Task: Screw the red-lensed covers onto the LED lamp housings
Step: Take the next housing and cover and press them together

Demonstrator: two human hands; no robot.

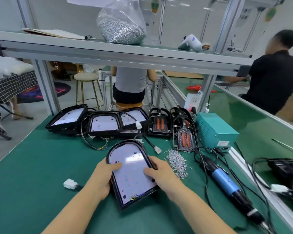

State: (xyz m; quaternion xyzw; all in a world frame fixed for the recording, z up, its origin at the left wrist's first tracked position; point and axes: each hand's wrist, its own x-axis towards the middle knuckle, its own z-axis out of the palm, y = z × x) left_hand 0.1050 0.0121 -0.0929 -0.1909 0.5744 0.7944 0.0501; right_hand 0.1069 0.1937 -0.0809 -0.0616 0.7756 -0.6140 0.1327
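Head view: both hands (101, 176) (161, 174) grip an arch-shaped black housing (132, 173), white board inside.

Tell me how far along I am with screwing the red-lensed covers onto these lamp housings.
Early, it seems. Nothing looks finished: the red-lensed covers lie loose at the back right. In hand: your left hand and right hand grip an open housing, LED board exposed, no cover on it. Left: cover and screw it using the loose screws and electric screwdriver, then the open housings stacked behind.

Grey floor (32, 115), pale wall (61, 12), a round stool (86, 76) behind the green-topped bench (32, 166).
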